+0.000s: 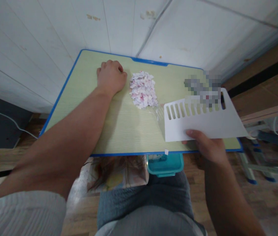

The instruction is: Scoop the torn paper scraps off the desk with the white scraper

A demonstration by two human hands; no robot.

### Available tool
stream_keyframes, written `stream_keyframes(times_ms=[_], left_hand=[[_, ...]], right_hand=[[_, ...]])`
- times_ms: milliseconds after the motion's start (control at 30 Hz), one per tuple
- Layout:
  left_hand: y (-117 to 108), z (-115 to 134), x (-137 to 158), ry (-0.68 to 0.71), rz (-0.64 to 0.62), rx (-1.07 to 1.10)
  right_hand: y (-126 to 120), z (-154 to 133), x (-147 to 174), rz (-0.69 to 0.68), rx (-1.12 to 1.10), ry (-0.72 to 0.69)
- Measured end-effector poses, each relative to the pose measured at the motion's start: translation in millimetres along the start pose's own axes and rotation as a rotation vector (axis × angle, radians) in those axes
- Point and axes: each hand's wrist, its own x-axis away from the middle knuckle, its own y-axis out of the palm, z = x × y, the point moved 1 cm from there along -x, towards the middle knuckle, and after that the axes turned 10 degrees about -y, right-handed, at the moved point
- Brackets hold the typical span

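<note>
My left hand [111,77] rests on the tabletop with its fingers curled into a loose fist, and nothing shows in it. Just to its right lies a heap of torn paper scraps [142,90], white with pinkish marks. My right hand [209,146] grips the near edge of a stiff white slotted panel [202,126], thumb on top and fingers underneath. The panel is held over the right part of the table, with a row of long slots along its far side. A clear, shiny strip [157,111] shows between the heap and the panel; its kind is unclear.
The pale green tabletop [129,131] has a blue rim and stands against a white wall [62,29]. One small scrap [166,152] lies at the front edge. Below sit a teal plastic container [168,164] and a patterned bag [119,173]. Blurred items [202,88] lie at right.
</note>
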Motion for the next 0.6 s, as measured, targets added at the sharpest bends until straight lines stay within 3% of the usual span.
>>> stream_keyframes(times_ms=[167,400,600], left_hand=[[0,0,0,0.012,-0.003,0.020],[0,1,0,0.006,0.004,0.018],[1,0,-1,-0.006,-0.009,0.018]], right_hand=[[1,-8,2,-0.076,-0.028,0.002],[2,-2,4,0.011,0.032,0.001],[2,0,6,-0.068,-0.054,0.028]])
